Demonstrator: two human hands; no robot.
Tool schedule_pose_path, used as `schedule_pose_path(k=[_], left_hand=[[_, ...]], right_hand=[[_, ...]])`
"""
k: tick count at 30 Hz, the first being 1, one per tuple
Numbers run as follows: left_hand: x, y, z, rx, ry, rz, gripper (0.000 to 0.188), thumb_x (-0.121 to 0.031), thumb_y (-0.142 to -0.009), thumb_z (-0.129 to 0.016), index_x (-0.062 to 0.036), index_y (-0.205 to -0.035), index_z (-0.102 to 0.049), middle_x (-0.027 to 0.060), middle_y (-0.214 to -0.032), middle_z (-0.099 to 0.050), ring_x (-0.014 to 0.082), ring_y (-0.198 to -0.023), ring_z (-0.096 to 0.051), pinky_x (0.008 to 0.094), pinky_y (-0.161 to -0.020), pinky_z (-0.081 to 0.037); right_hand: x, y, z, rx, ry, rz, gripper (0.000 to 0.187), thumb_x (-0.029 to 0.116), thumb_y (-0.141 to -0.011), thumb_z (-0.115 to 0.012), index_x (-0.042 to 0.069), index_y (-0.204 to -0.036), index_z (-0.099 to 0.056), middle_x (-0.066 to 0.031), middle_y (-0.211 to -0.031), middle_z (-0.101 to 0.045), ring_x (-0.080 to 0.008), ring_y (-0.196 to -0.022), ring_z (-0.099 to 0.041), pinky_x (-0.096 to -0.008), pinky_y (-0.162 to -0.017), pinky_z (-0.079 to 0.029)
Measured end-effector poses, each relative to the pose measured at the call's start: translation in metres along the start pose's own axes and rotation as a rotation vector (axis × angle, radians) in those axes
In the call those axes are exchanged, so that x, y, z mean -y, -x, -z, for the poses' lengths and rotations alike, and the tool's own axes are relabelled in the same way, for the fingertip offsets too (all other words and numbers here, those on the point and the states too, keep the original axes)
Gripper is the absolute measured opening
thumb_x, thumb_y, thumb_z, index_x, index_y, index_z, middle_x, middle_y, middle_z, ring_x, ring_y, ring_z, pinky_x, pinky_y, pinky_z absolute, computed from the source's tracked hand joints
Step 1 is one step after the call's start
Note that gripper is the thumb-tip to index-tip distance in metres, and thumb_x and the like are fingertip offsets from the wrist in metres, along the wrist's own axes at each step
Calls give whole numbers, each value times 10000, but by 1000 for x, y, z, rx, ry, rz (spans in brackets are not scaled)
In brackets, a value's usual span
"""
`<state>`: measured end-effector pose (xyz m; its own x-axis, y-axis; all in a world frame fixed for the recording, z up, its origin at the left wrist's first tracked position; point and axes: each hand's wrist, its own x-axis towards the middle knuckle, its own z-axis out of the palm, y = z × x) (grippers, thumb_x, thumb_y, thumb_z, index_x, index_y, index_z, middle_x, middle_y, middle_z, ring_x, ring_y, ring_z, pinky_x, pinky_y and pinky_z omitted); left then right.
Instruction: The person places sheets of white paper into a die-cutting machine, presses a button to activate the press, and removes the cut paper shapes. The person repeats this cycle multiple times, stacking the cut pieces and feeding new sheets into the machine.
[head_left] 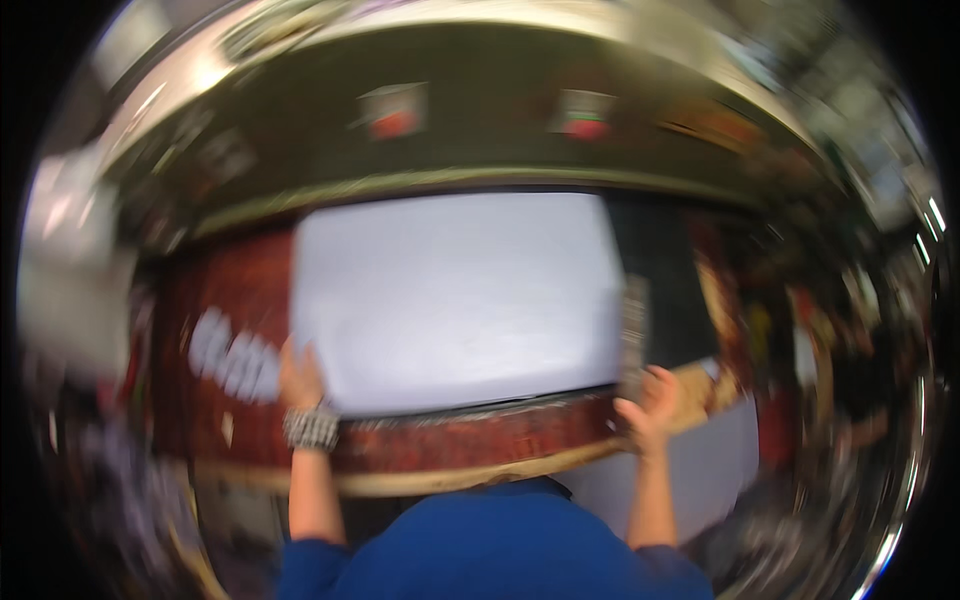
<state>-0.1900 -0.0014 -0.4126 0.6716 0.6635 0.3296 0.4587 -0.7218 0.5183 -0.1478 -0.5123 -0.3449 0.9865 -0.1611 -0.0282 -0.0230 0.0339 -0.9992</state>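
Observation:
A large white sheet lies flat on a dark mat on the reddish-brown table. At the sheet's near left corner is my left hand, with a checkered band around its wrist. Its fingers are extended and somewhat blurred, resting at the sheet's edge. My right hand is beside the near right corner, thumb spread away from the fingers. Just beyond it, a narrow grey ruler-like strip lies along the sheet's right edge, its near end by my fingers. Blur hides whether they touch it.
Several small whitish pieces lie on the table left of my left hand. Dark mat shows to the right of the sheet. Another pale sheet is below the table's near right edge. A dark green panel stands behind.

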Motion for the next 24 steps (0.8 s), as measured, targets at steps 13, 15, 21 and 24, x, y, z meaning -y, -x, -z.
schedule_pose_path(k=[13, 15, 21, 24], left_hand=[[33, -7, 9, 151, -143, -101, 442, -293, -939, -508, 7, -1263, -496, 236, -974, -649, 377, -816, -624, 421, -701, -488], [24, -2, 9, 113, -156, -126, 435, -294, -944, -492, 2, -1263, -494, 251, -922, -648, 390, -758, -622, 438, -647, -486], [2, 8, 12, 87, -137, -200, 408, -211, -909, -506, -30, -1275, -494, 260, -852, -641, 402, -727, -620, 448, -629, -489], [7, 9, 11, 79, -177, -193, 390, -200, -863, -556, -62, -1228, -553, 163, -584, -582, 329, -478, -546, 438, -475, -436]], right_hand=[[3, 53, -136, 272, -66, 73, 612, 100, -654, -769, 47, -1164, -436, -93, -1081, -526, -168, -1056, -488, -320, -934, -392], [8, 57, -140, 282, -28, 51, 599, 120, -644, -765, 56, -1148, -447, -94, -1096, -515, -169, -1079, -478, -312, -939, -390], [17, 33, -171, 361, 191, 165, 521, 145, -625, -765, 66, -1057, -486, -90, -1064, -497, -188, -1050, -482, -317, -934, -396], [17, 16, -207, 484, 148, 176, 521, 113, -603, -779, 77, -1029, -481, -101, -1135, -484, -197, -1089, -467, -322, -954, -376]])
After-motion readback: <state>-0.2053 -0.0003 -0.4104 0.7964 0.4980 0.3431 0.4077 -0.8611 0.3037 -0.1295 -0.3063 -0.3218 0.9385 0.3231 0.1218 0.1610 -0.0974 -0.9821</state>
